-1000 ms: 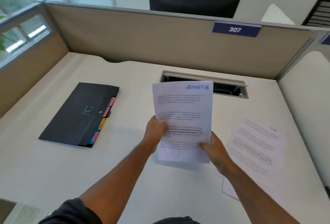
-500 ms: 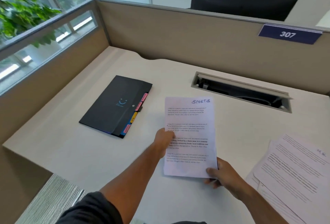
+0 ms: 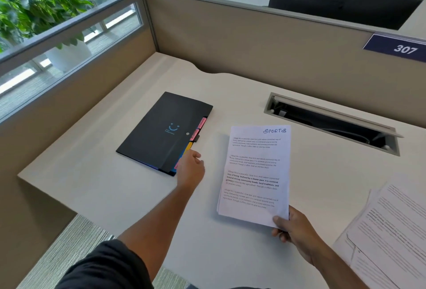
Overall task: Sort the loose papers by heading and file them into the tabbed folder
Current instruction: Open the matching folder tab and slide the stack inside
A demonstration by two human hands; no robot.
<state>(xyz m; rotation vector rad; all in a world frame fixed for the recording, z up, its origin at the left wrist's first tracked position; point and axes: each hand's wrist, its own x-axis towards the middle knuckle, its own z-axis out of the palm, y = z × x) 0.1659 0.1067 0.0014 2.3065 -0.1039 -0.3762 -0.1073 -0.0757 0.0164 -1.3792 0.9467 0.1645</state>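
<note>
A black tabbed folder (image 3: 161,132) lies closed on the white desk, left of centre, with pink, yellow and blue tabs along its right edge. My left hand (image 3: 190,169) reaches to the folder's lower right corner, fingers apart, holding nothing; whether it touches the tabs I cannot tell. My right hand (image 3: 292,231) pinches the bottom right corner of a white sheet headed "SPORTS" (image 3: 254,173), held just above the desk. A stack of loose papers (image 3: 389,235) lies at the right edge.
A recessed cable tray (image 3: 332,123) with its lid raised sits at the back of the desk (image 3: 92,180). Beige partition walls (image 3: 242,42) close the desk at the back and left. A dark monitor (image 3: 341,0) stands beyond the partition.
My left hand has let go of the SPORTS sheet and moved left to the folder's tab edge. The right hand alone now holds the sheet. The view has turned leftward.
</note>
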